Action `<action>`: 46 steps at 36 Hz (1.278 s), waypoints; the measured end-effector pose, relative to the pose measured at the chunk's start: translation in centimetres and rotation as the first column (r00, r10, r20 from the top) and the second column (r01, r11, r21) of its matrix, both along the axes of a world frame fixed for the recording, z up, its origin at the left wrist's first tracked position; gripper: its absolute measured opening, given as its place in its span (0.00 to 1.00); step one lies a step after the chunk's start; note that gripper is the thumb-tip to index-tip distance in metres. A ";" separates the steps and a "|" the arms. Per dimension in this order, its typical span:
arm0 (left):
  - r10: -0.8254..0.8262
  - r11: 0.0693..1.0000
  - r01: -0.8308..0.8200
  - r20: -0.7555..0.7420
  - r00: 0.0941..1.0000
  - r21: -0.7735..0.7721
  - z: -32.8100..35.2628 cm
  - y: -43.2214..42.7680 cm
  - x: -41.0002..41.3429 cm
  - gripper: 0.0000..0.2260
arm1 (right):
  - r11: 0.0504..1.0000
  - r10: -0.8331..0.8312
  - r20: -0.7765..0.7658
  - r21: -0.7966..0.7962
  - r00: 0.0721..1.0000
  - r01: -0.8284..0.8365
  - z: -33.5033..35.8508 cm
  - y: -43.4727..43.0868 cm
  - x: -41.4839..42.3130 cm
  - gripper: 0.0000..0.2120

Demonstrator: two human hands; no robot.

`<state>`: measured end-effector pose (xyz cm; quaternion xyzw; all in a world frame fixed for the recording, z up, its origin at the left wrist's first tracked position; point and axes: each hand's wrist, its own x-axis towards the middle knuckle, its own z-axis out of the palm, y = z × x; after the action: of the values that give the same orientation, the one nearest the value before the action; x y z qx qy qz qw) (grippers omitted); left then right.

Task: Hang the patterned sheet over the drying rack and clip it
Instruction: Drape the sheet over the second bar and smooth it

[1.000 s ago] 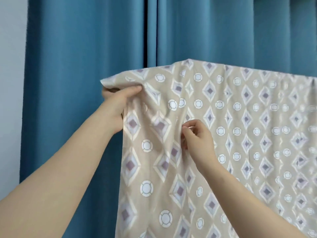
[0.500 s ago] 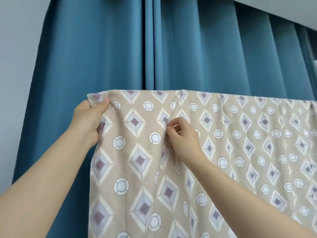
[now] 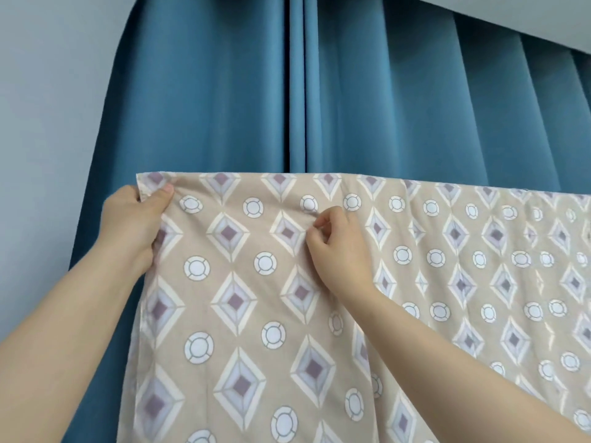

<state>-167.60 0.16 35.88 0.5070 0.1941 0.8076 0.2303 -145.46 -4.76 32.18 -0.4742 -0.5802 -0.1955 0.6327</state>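
The beige patterned sheet (image 3: 243, 282), printed with purple diamonds and white circles, hangs with its top edge running level from the left corner to the right frame edge. My left hand (image 3: 134, 222) grips the sheet's upper left corner, thumb on the front of the cloth. My right hand (image 3: 335, 247) pinches a small fold of the fabric a little below the top edge, near the middle. The drying rack is hidden under the sheet. No clip shows in view.
Blue curtains (image 3: 383, 107) hang directly behind the sheet, with a dark gap between two panels. A pale wall (image 3: 48, 107) lies to the left and a strip of ceiling shows at the upper right.
The sheet's left corner has been drawn out to the left and its top edge now lies flatter. My right hand has moved up the cloth, still pinching it. The view tilted upward.
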 end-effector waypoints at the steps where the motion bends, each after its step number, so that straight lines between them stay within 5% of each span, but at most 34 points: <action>1: 0.001 1.000 -0.001 0.005 1.000 -0.015 -0.1 0.2 -0.1 0.10 | 1.000 -0.012 0.007 0.007 1.000 0.012 0.0 0.0 0.0 0.02; 7: 0.197 0.980 -0.197 -0.007 0.980 -0.009 -0.5 0.6 -0.2 0.15 | 0.997 -0.070 0.064 0.036 0.995 0.068 -0.7 0.2 0.1 0.07; 14: 0.304 0.953 -0.304 0.055 0.951 -0.001 0.5 0.4 -2.0 0.14 | 0.998 0.060 0.026 -0.009 0.998 -0.059 -1.9 0.1 0.2 0.03; 28: 0.096 0.909 -0.127 -0.099 0.991 -0.398 -4.3 3.4 -2.2 0.11 | 0.992 0.128 -0.032 0.001 0.991 -0.128 -5.5 -0.7 -0.6 0.05; 30: 0.096 0.889 -0.150 -0.144 0.985 -0.432 -4.9 2.4 -1.0 0.27 | 0.994 0.110 -0.039 0.030 0.993 -0.109 -6.4 -1.0 -0.3 0.06; 34: 0.166 0.949 -0.249 -0.368 0.915 -0.191 -6.5 -1.1 2.9 0.25 | 0.996 0.047 -0.094 0.081 0.994 -0.039 -7.5 -1.8 0.4 0.04; 39: -0.126 0.990 0.054 -0.626 0.769 -0.134 -7.8 -4.2 7.8 0.23 | 0.998 0.026 -0.160 0.056 0.987 -0.017 -8.0 -2.6 1.4 0.07; 43: -0.240 0.971 0.195 -0.609 0.756 -0.141 -7.6 -5.1 9.9 0.27 | 1.000 -0.009 -0.152 -0.004 0.988 0.009 -8.4 -4.0 2.4 0.06; 46: -0.132 0.991 0.123 -0.572 0.809 -0.055 -5.7 -5.0 11.0 0.26 | 0.999 -0.017 -0.149 -0.052 0.989 0.009 -8.4 -5.0 3.6 0.07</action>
<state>-156.58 -4.84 30.15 0.7368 0.2263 0.5984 0.2187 -141.89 -9.78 23.79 -0.5074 -0.5327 -0.1487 0.6608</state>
